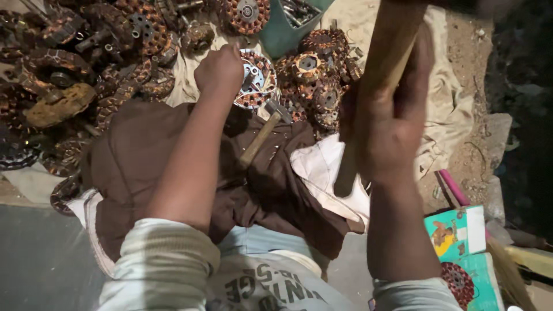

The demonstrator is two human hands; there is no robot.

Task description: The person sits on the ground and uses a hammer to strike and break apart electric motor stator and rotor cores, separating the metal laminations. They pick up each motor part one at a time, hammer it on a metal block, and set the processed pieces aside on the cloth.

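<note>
In the head view, the landmark is the round motor stator, a silver-hubbed disc ringed with copper windings, lying on a pale cloth spread over the ground. The left hand is closed into a fist right against the stator's left edge; what the curled fingers pinch there is hidden by the hand itself. The left forearm runs back from it toward the camera over a brown cloth draped across the lap.

Just below the stator lies a small hammer, its metal head beside the stator's lower rim and its wooden handle slanting down-left onto the brown cloth. Nothing grips it.

Right of the stator and much nearer the camera, the right hand is wrapped tight around a thick wooden handle, raised and blurred, its upper end running out of the top of the frame, so what it carries cannot be seen.

Left of the stator a big heap of similar copper-wound stators covers the ground; a smaller cluster of stators sits just right of it, touching or nearly so. Above the stator, at the top edge, a teal tub holds metal parts. Far to the lower right of the stator stands a colourful cardboard box, with a pink stick just above it.
</note>
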